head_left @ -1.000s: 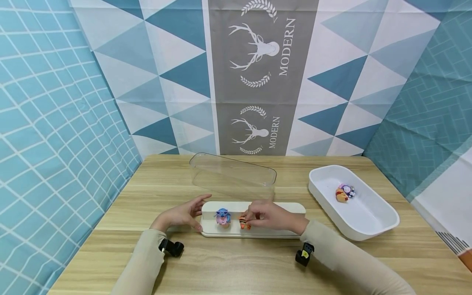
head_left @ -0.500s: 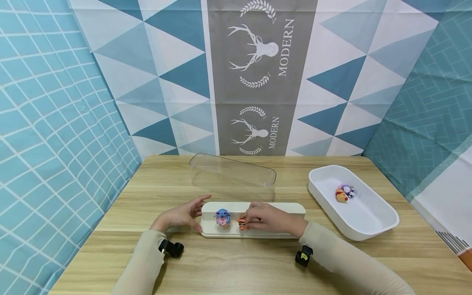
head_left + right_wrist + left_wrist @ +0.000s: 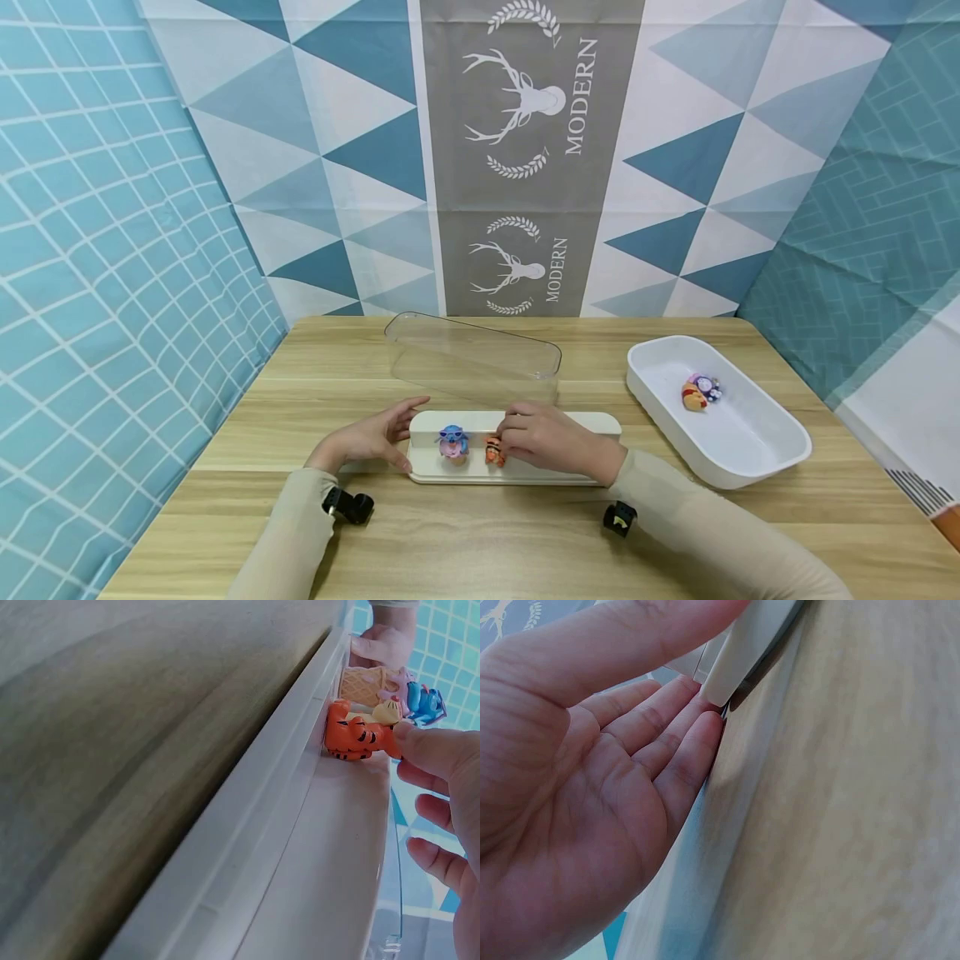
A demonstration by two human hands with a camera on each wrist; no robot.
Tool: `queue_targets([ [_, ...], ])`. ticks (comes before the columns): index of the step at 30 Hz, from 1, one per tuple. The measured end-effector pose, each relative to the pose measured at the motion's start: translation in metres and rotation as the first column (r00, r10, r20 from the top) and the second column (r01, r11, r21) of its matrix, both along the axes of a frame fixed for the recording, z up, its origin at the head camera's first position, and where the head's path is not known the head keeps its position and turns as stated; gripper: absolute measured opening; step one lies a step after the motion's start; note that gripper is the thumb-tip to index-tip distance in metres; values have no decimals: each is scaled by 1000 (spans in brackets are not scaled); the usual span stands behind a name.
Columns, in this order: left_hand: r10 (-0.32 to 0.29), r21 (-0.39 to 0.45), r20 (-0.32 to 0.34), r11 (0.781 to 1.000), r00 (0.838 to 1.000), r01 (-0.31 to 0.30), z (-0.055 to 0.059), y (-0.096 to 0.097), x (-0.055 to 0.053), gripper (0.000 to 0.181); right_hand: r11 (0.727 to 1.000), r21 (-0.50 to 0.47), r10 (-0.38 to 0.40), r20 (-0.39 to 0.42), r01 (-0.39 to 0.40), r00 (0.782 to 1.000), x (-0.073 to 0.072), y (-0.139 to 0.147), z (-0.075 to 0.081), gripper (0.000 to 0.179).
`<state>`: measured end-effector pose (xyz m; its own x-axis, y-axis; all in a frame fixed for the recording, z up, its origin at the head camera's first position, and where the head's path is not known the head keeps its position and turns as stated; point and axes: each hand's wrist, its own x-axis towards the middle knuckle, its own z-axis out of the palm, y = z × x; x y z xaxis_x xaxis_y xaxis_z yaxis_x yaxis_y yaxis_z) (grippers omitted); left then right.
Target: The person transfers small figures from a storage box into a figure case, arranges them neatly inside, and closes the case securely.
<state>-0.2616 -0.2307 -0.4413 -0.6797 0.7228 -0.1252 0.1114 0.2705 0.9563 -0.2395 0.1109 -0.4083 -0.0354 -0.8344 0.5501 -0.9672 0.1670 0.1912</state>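
Note:
My left hand [image 3: 372,435] spans the left end of a cream display base [image 3: 480,472]. In the left wrist view its fingers [image 3: 676,769] lie nearly straight, tips right at the end of the base. On the base's front ledge stands a blue figurine with sunglasses on a pink ice-cream cone [image 3: 453,445]. Just right of it is an orange tiger figurine [image 3: 356,736] with black stripes. My right hand [image 3: 551,440] pinches the tiger's upper part, thumb [image 3: 420,742] on it in the right wrist view and the other fingers spread behind.
Behind the base lies a clear plastic cover [image 3: 472,350]. A white tray [image 3: 765,462] sits at the right, holding a yellow-and-red figurine [image 3: 693,397] and a purple-and-dark figurine [image 3: 708,387]. Patterned cloths hang behind and beside the wooden table [image 3: 480,542].
The tiger figurine has turned in my right hand's fingers, showing a different side above the ledge. My right fingers have shifted around it. My left hand stays at the base's end.

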Motion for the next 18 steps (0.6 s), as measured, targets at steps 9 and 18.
queue_targets([
  [9,6,-19,8,1000,1000,-6,1,0,0,115,992,92,-59,-251,85,966,4,2,7,9],
  [18,-8,-13,-4,1000,1000,8,1,0,1,114,976,158,-74,-396,147,915,6,10,17,9],
])
